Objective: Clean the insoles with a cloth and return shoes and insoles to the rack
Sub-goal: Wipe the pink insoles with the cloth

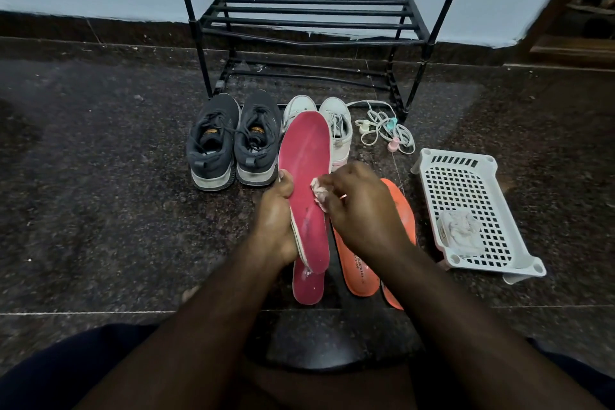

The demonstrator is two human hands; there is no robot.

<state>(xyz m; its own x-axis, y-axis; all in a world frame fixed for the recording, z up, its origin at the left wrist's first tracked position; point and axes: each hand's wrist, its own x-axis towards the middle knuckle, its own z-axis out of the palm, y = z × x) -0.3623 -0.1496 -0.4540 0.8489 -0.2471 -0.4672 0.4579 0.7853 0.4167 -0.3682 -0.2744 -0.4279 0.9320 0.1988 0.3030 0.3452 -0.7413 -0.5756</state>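
Red insole point(304, 156) is held up off the floor, toe end pointing away toward the shoes, with the small crumpled white cloth point(320, 192) pressed on its right edge — a second red insole point(307, 283) lies flat on the floor right below it, two orange insoles point(357, 273) just to its right. Dark grey sneakers point(233, 140) and white sneakers point(337, 125) stand side by side on the floor in front of the black rack point(312, 23), heels toward the camera, rack's tiers bare.

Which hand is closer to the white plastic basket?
The right hand, wiping the red foam insole with a cloth nearer the white plastic basket. The left hand holds the insole's far side.
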